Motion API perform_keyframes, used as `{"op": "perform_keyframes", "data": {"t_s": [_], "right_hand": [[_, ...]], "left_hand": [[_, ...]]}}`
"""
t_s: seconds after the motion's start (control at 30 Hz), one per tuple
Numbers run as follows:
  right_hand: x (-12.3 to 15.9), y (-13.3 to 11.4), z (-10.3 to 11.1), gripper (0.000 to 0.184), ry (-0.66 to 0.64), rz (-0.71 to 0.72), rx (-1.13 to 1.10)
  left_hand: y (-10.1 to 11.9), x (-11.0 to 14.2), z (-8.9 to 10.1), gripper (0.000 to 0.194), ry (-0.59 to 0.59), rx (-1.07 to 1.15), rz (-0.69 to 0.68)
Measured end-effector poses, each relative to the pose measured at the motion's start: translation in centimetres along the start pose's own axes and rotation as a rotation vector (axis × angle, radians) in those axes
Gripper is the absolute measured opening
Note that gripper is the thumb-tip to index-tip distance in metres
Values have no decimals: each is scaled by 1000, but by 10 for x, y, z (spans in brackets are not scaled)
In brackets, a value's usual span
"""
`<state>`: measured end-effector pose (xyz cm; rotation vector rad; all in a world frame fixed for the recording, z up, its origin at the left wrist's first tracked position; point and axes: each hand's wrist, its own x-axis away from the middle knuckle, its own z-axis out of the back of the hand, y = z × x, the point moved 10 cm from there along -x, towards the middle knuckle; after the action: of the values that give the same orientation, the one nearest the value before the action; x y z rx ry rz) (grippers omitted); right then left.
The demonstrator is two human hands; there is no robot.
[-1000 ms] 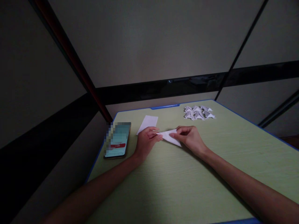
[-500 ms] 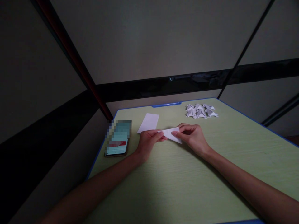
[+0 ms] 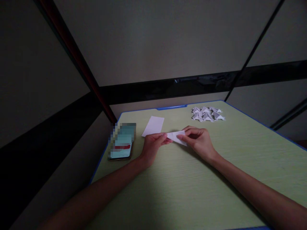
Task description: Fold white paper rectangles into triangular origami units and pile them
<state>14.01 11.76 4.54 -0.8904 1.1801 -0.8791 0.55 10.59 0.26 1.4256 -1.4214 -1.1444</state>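
Between my hands is a small folded piece of white paper [image 3: 177, 136], held just above the table. My left hand [image 3: 153, 145] pinches its left end between thumb and fingers. On the other side, my right hand [image 3: 199, 140] grips the right end, its thumb lying on the near face. The fingers behind the paper are partly hidden. Just beyond my left hand lies a flat white sheet of paper [image 3: 153, 124]. Several folded white paper figures [image 3: 208, 114] sit in two close rows farther back on the right.
A phone [image 3: 123, 142] with a lit, partly blurred screen lies at the table's left side. The pale green table [image 3: 168, 191] has a blue edge and a blue pen groove [image 3: 171, 107] at the back. A panelled wall [image 3: 155, 41] rises behind it.
Both hands keep their hold on the folded paper, which has tilted very slightly. The whole view has shifted a few pixels; the other things lie as before.
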Motion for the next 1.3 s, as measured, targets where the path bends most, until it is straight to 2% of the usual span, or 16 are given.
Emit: {"op": "perform_keyframes", "data": {"t_s": [0.23, 0.4, 0.57, 0.83, 1.07, 1.3], "right_hand": [[1, -8, 0, 12, 27, 89, 68], [1, -8, -1, 12, 24, 100, 66], [0, -3, 1, 14, 28, 21, 51], [-1, 20, 1, 16, 61, -152, -103], [-1, 22, 4, 16, 80, -156, -152], [0, 21, 2, 18, 62, -151, -134]], "left_hand": [[0, 2, 1, 14, 15, 97, -5], [-2, 1, 2, 12, 25, 141, 12], [0, 1, 0, 14, 8, 90, 7], [3, -1, 3, 17, 19, -95, -51], [7, 0, 0, 13, 15, -213, -52], [5, 0, 3, 16, 39, -174, -48]]}}
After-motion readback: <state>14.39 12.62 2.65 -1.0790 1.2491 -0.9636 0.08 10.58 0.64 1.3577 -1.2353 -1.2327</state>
